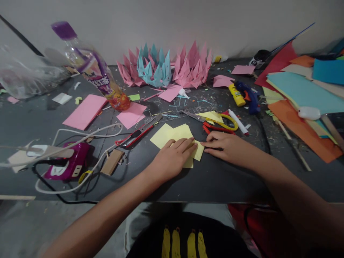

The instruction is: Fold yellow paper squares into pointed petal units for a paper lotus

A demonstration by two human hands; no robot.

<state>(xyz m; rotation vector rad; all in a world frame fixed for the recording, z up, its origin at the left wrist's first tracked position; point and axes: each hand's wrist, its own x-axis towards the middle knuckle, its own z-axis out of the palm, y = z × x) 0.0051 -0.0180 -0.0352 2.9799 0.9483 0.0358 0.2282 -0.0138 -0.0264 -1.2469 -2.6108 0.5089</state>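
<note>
My left hand [173,157] lies flat on a small folded piece of yellow paper [198,152] near the front of the dark table [215,179], pressing it down. My right hand [225,146] touches the same piece at its right edge with its fingertips. A few more yellow paper squares [172,134] lie just behind it. Neither hand lifts anything off the table.
Yellow and red scissors [219,123], a red utility knife [139,135], a glue stick [238,122], a yellow glue bottle [236,95] and a blue glue gun [249,96] lie behind. Pink and blue folded paper flowers [163,68] stand at the back, coloured sheets [303,104] right, a bottle [94,70] and a power strip [67,165] left.
</note>
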